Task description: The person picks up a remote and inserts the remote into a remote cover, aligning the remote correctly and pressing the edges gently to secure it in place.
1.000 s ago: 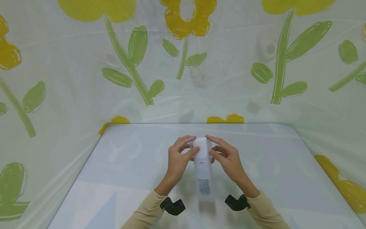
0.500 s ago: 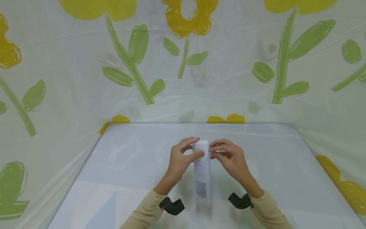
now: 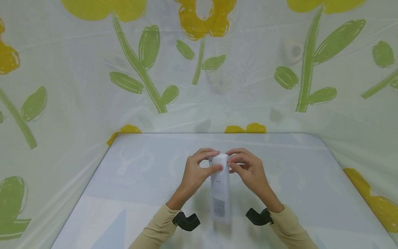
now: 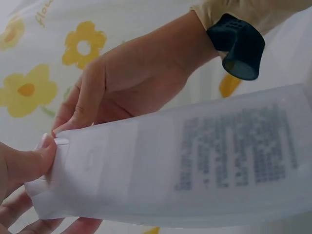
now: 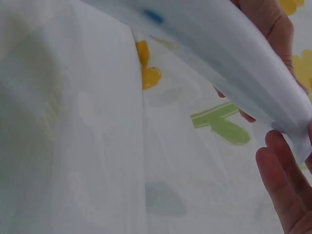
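Observation:
A long, narrow white package [image 3: 220,188] in a translucent wrapper is held up over the table, one end raised between the two hands. A block of dark print on its face is too blurred to read. My left hand [image 3: 196,169] grips that end, thumb on the near face. My right hand [image 3: 248,167] pinches the right edge of the same end. The left wrist view shows creased folds at the package's end [image 4: 53,161], beside the left thumb. In the right wrist view the package [image 5: 234,53] crosses the top, with right-hand fingers [image 5: 280,170] at its end.
The table [image 3: 140,180] has a pale printed cover. A white curtain [image 3: 242,103] with yellow flowers and green leaves hangs behind and at both sides. Dark curved devices [image 3: 186,221] are worn at both wrists.
The package has tilted slightly and its lower end shifted a little. The left thumb moved further across the face. My right fingers bunched at the edge, then the index finger lifted towards the top.

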`<state>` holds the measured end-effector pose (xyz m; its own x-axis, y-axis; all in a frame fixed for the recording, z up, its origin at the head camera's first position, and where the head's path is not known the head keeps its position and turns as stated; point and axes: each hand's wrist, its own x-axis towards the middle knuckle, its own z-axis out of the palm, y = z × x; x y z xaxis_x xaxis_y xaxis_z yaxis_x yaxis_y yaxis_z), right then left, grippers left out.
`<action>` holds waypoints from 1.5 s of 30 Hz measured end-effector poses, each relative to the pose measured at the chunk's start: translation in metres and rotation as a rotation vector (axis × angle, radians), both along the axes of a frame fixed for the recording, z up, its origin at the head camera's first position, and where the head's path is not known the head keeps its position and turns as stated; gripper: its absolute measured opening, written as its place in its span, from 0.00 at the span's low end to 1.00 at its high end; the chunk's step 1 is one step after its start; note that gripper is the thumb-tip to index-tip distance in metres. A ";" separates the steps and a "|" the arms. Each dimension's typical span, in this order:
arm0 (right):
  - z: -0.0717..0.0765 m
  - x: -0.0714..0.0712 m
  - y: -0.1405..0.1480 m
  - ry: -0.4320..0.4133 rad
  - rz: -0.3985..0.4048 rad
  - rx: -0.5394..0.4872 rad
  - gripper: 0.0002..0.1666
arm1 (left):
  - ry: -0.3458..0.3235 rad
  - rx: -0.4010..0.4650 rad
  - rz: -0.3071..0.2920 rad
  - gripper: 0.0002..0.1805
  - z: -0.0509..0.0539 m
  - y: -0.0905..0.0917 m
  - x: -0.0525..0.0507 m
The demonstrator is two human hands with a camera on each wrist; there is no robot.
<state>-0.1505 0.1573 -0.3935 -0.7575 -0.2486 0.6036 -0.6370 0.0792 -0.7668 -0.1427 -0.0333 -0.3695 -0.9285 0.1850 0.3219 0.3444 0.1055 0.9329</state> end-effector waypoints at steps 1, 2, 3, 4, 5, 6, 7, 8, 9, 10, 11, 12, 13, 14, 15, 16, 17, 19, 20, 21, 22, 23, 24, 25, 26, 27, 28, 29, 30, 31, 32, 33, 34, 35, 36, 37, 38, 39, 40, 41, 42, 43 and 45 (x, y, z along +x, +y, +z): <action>-0.003 -0.002 0.001 -0.012 0.004 0.000 0.07 | 0.001 0.003 0.000 0.20 0.000 0.000 0.000; -0.005 -0.003 0.001 -0.030 0.009 -0.003 0.07 | 0.003 0.006 0.004 0.20 -0.001 0.001 0.000; -0.008 -0.005 0.002 -0.051 0.015 -0.011 0.07 | 0.003 0.012 0.011 0.20 -0.002 0.001 0.000; -0.011 -0.006 0.002 -0.080 0.024 -0.020 0.07 | 0.004 0.018 0.020 0.20 -0.004 0.001 0.000; -0.013 -0.007 0.001 -0.109 0.032 -0.030 0.08 | 0.001 0.021 0.031 0.20 -0.008 0.002 -0.002; -0.014 -0.007 0.001 -0.142 0.031 -0.039 0.09 | -0.003 0.023 0.045 0.20 -0.012 0.003 -0.003; -0.016 -0.007 0.000 -0.168 0.030 -0.050 0.11 | -0.012 0.027 0.057 0.20 -0.017 0.003 -0.004; -0.016 -0.007 -0.002 -0.197 0.023 -0.061 0.13 | -0.026 0.030 0.069 0.21 -0.022 0.004 -0.006; -0.017 -0.007 -0.003 -0.222 0.012 -0.067 0.16 | -0.047 0.038 0.075 0.21 -0.027 0.004 -0.007; -0.017 -0.007 -0.004 -0.242 -0.003 -0.072 0.17 | -0.070 0.048 0.080 0.22 -0.032 0.005 -0.008; -0.018 -0.007 -0.004 -0.256 -0.022 -0.079 0.19 | -0.097 0.059 0.087 0.23 -0.036 0.005 -0.009; -0.018 -0.006 -0.004 -0.265 -0.040 -0.088 0.19 | -0.121 0.070 0.094 0.24 -0.038 0.006 -0.009; -0.018 -0.007 -0.004 -0.267 -0.050 -0.097 0.18 | -0.146 0.092 0.096 0.24 -0.039 0.006 -0.009; -0.017 -0.007 -0.003 -0.274 -0.061 -0.115 0.18 | -0.170 0.121 0.098 0.24 -0.040 0.006 -0.008; -0.016 -0.008 -0.002 -0.276 -0.067 -0.133 0.17 | -0.185 0.153 0.097 0.24 -0.040 0.006 -0.008; -0.016 -0.009 -0.002 -0.277 -0.070 -0.153 0.17 | -0.197 0.187 0.093 0.23 -0.041 0.006 -0.007; -0.015 -0.010 -0.001 -0.279 -0.069 -0.171 0.17 | -0.205 0.221 0.089 0.22 -0.041 0.005 -0.007; -0.014 -0.011 0.000 -0.287 -0.072 -0.202 0.16 | -0.208 0.296 0.069 0.20 -0.042 0.004 -0.006; -0.012 -0.011 0.000 -0.298 -0.075 -0.216 0.16 | -0.206 0.325 0.061 0.19 -0.042 0.004 -0.006; -0.012 -0.010 0.000 -0.302 -0.080 -0.212 0.15 | -0.203 0.349 0.054 0.18 -0.043 0.003 -0.006; -0.011 -0.010 0.000 -0.309 -0.086 -0.205 0.15 | -0.202 0.366 0.052 0.17 -0.044 0.003 -0.006; -0.011 -0.009 -0.001 -0.316 -0.087 -0.200 0.15 | -0.200 0.380 0.053 0.16 -0.045 0.002 -0.006; -0.011 -0.008 -0.002 -0.322 -0.089 -0.190 0.15 | -0.196 0.390 0.056 0.15 -0.046 0.001 -0.006; -0.011 -0.007 -0.003 -0.329 -0.084 -0.175 0.15 | -0.194 0.393 0.063 0.14 -0.047 0.001 -0.006; -0.011 -0.006 -0.004 -0.333 -0.080 -0.155 0.16 | -0.194 0.399 0.068 0.12 -0.048 0.000 -0.006; -0.012 -0.005 -0.005 -0.337 -0.079 -0.136 0.16 | -0.193 0.405 0.073 0.11 -0.048 0.000 -0.005; -0.013 -0.004 -0.006 -0.343 -0.078 -0.120 0.17 | -0.192 0.407 0.076 0.10 -0.049 -0.001 -0.005; -0.014 -0.003 -0.007 -0.347 -0.079 -0.107 0.17 | -0.192 0.410 0.076 0.09 -0.049 -0.001 -0.005; -0.015 -0.003 -0.007 -0.345 -0.082 -0.093 0.17 | -0.191 0.410 0.075 0.08 -0.049 -0.001 -0.005; -0.015 -0.002 -0.007 -0.342 -0.084 -0.089 0.18 | -0.193 0.412 0.072 0.07 -0.048 -0.001 -0.005; -0.016 -0.002 -0.007 -0.332 -0.090 -0.078 0.17 | -0.194 0.415 0.070 0.07 -0.048 0.000 -0.005; -0.016 -0.002 -0.007 -0.319 -0.090 -0.075 0.17 | -0.196 0.420 0.069 0.07 -0.047 0.000 -0.005; -0.017 -0.002 -0.007 -0.303 -0.086 -0.072 0.17 | -0.198 0.424 0.071 0.07 -0.047 0.000 -0.005; -0.016 -0.002 -0.007 -0.283 -0.073 -0.073 0.17 | -0.198 0.428 0.077 0.07 -0.046 0.000 -0.005; -0.016 -0.003 -0.007 -0.264 -0.055 -0.072 0.17 | -0.198 0.432 0.086 0.07 -0.046 0.000 -0.005; -0.016 -0.003 -0.007 -0.248 -0.035 -0.073 0.16 | -0.200 0.439 0.095 0.07 -0.045 0.000 -0.005; -0.015 -0.004 -0.007 -0.235 -0.018 -0.070 0.16 | -0.201 0.442 0.107 0.07 -0.045 0.000 -0.004; -0.015 -0.004 -0.007 -0.228 0.002 -0.074 0.16 | -0.202 0.446 0.116 0.07 -0.044 0.000 -0.004; -0.015 -0.005 -0.006 -0.225 0.017 -0.075 0.16 | -0.201 0.447 0.123 0.06 -0.043 0.000 -0.004; -0.014 -0.005 -0.006 -0.223 0.026 -0.076 0.16 | -0.205 0.448 0.129 0.06 -0.043 0.000 -0.004; -0.014 -0.006 -0.005 -0.226 0.028 -0.075 0.16 | -0.211 0.448 0.132 0.06 -0.042 0.001 -0.003; -0.015 -0.006 -0.004 -0.227 0.027 -0.075 0.16 | -0.220 0.446 0.132 0.06 -0.041 0.001 -0.004; -0.015 -0.005 -0.003 -0.238 0.013 -0.074 0.16 | -0.243 0.433 0.129 0.07 -0.041 0.003 -0.005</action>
